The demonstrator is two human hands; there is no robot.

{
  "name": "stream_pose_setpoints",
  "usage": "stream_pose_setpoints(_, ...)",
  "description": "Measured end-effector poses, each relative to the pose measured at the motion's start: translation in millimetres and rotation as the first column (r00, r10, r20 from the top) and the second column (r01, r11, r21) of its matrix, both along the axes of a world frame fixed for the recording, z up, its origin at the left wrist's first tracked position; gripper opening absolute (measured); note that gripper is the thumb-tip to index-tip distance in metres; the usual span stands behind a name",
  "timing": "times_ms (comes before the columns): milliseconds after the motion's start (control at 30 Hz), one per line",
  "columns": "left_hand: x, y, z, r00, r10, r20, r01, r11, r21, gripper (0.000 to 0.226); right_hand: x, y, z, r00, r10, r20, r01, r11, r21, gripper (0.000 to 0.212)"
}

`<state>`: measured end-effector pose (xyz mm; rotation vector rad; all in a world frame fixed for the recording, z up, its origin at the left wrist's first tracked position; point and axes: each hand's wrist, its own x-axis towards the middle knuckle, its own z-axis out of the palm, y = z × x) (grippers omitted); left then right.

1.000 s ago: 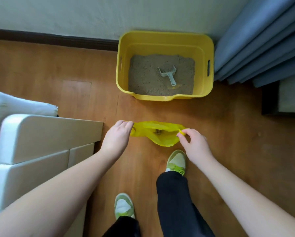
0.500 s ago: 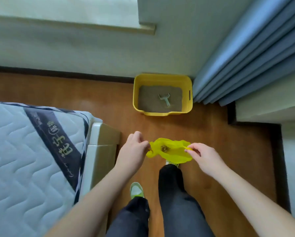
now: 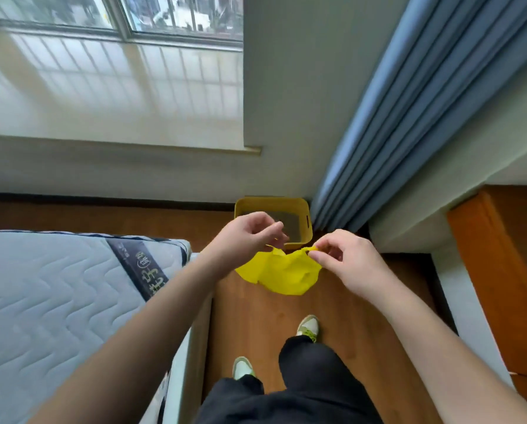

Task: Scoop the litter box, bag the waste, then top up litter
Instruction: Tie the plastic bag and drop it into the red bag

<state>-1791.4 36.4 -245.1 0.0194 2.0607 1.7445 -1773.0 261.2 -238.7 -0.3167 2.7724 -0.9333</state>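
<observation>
A small yellow plastic bag (image 3: 282,275) hangs in the air between my hands, its mouth drawn together. My left hand (image 3: 244,237) pinches the bag's left top edge. My right hand (image 3: 345,258) pinches its right top edge with thumb and forefinger. Behind the hands, the yellow litter box (image 3: 271,203) stands on the wooden floor against the wall; my left hand hides much of it. Grey litter shows inside; the scoop is hidden.
A mattress (image 3: 57,301) on a white bed frame fills the left side. Blue curtains (image 3: 409,117) hang to the right of the box. An orange wooden surface (image 3: 507,270) is at the right. My feet (image 3: 308,327) stand on the floor strip.
I have stood up, so the litter box looks farther and smaller. Both hands have lifted the bag and brought its top edges closer; the waste inside no longer shows.
</observation>
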Motion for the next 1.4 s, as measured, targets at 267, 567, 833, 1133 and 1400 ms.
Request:
stream_pose_setpoints(267, 9, 29, 110, 0.999, -0.009, -0.034, 0.014, 0.99, 0.143, 0.031, 26, -14, 126, 0.951, 0.184, -0.249, -0.235, 0.953, -0.192, 0.012)
stream_pose_setpoints(567, 35, 65, 183, 0.949, -0.109, -0.296, 0.131, 0.99, 0.055, 0.047, 25, 11, 161, 0.967, -0.075, -0.244, -0.065, 0.852, -0.52, 0.024)
stream_pose_setpoints(833, 27, 106, 194, 0.617, -0.422, -0.665, -0.054, 0.82, -0.57, 0.032, 18, 58, 169, 0.966, -0.205, 0.16, 0.26, 0.75, -0.608, 0.022)
stream_pose_setpoints(1133, 25, 146, 189, 0.487, -0.324, -0.811, -0.237, 0.845, -0.48, 0.012, -7, 107, 173, 0.919, 0.048, 0.39, 0.214, 0.771, -0.599, 0.022)
stream_pose_setpoints(1400, 16, 165, 199, 0.795, 0.114, -0.596, -0.264, 0.949, -0.17, 0.031, 15, 113, 158, 0.938, -0.29, -0.191, 0.104, 0.76, -0.642, 0.037)
